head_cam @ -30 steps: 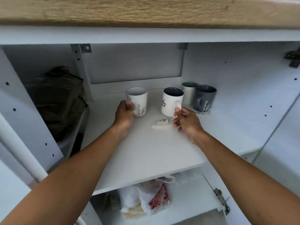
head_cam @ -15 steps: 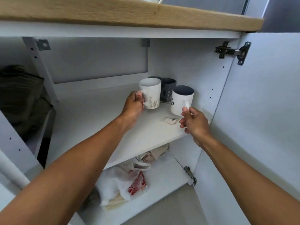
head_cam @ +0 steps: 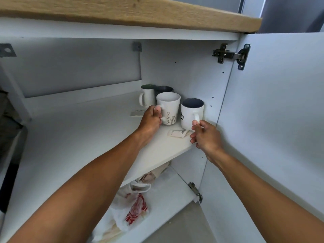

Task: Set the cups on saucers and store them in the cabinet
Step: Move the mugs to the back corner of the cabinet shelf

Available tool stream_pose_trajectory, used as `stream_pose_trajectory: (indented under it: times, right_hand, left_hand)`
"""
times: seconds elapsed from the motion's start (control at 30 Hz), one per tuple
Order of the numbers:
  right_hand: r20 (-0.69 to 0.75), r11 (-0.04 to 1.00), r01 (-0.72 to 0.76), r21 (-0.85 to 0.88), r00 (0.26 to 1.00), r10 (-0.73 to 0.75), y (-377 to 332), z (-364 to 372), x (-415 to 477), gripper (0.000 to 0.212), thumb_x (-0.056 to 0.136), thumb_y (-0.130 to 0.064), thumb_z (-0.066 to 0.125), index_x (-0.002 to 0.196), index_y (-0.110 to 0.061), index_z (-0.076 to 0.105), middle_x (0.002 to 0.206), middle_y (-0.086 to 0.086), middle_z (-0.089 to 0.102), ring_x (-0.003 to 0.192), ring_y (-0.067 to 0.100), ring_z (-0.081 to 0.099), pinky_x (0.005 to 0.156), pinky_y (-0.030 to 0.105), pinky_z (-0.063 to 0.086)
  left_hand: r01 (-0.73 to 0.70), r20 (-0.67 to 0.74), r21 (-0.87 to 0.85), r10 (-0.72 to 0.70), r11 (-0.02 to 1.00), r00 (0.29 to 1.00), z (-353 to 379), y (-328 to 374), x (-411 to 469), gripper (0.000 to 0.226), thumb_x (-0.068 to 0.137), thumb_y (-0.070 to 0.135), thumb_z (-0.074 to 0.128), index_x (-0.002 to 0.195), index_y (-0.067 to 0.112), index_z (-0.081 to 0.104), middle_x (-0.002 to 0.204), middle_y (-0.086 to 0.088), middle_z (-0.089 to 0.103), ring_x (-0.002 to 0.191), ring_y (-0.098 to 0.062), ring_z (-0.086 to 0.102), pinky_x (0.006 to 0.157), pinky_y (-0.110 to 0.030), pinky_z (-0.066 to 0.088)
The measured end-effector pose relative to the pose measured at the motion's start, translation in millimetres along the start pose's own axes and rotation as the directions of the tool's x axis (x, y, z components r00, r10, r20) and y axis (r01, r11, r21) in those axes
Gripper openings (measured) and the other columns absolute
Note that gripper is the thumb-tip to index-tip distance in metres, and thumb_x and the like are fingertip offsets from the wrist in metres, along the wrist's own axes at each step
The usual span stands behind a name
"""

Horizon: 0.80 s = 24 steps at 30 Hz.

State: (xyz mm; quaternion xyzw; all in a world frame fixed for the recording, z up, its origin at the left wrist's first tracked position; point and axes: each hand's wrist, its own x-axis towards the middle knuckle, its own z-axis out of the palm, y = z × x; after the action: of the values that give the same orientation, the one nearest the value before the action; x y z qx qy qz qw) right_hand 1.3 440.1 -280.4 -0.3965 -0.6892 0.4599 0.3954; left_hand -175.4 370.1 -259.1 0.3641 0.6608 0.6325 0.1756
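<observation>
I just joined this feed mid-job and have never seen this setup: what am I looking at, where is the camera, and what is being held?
There is no machine here: a person works with two bare hands, and the single picture comes from a wide-angle camera on their head, looking forward and down into an open white cabinet. On its white upper shelf the left hand grips the handle of a white mug with a flower drawing. The right hand pinches the handle of a white mug with black lettering and a dark inside. Two more mugs stand behind them, one white and one dark grey. No saucers are visible. Crumpled plastic bags lie on the lower shelf.
</observation>
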Motion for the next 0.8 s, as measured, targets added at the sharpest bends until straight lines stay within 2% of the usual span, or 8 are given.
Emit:
stream_pose_trajectory:
  times: [0.3,0.47,0.57,0.67,0.8]
  right_hand:
    - [-0.022,0.999,0.040,-0.007,0.999,-0.040,10,7,10,0.037,0.099,-0.041,0.053,0.085,-0.007,0.062,0.060,0.003,0.064,0.047,0.013,0.063,0.049,0.026,0.039]
    - [-0.041,0.994,0.101,-0.048,0.994,-0.103,8,14,10,0.044,0.098,-0.041,0.055,0.083,0.000,0.062,0.062,0.008,0.068,0.045,0.013,0.066,0.059,0.029,0.050]
    - [-0.030,0.988,0.141,-0.069,0.989,-0.143,5,20,9,0.048,0.098,-0.040,0.057,0.081,0.004,0.062,0.063,0.013,0.069,0.042,0.011,0.064,0.056,0.024,0.048]
    - [-0.022,0.982,0.164,-0.093,0.986,-0.167,2,25,10,0.049,0.097,-0.041,0.059,0.079,0.004,0.065,0.063,0.015,0.069,0.038,0.009,0.059,0.053,0.019,0.047]
    - [-0.013,0.969,0.191,-0.158,0.981,-0.195,1,28,14,0.054,0.096,-0.044,0.060,0.069,0.004,0.060,0.057,0.010,0.066,0.038,0.012,0.058,0.052,0.018,0.046]
  left_hand:
    - [0.027,-0.021,-0.023,-0.028,0.999,0.999,19,-13,24,0.033,0.107,0.031,0.035,0.078,0.017,0.044,0.068,-0.001,0.046,0.055,-0.012,0.039,0.055,-0.027,0.036]
    - [0.027,-0.026,-0.023,-0.028,0.999,0.999,21,-16,33,0.034,0.107,0.030,0.035,0.077,0.017,0.044,0.068,-0.001,0.046,0.054,-0.012,0.040,0.055,-0.027,0.036]
    - [0.016,-0.023,0.001,-0.016,1.000,1.000,22,-16,36,0.034,0.106,0.031,0.035,0.076,0.018,0.044,0.070,0.000,0.047,0.056,-0.013,0.041,0.058,-0.028,0.037]
    - [0.030,0.013,-0.040,-0.029,0.999,0.999,21,-13,38,0.032,0.107,0.028,0.035,0.079,0.017,0.046,0.073,0.002,0.048,0.055,-0.010,0.040,0.047,-0.016,0.039]
    - [0.047,0.041,-0.054,-0.045,0.997,0.998,21,-10,41,0.028,0.107,0.029,0.036,0.088,0.016,0.053,0.084,0.002,0.058,0.059,-0.009,0.043,0.048,-0.012,0.039]
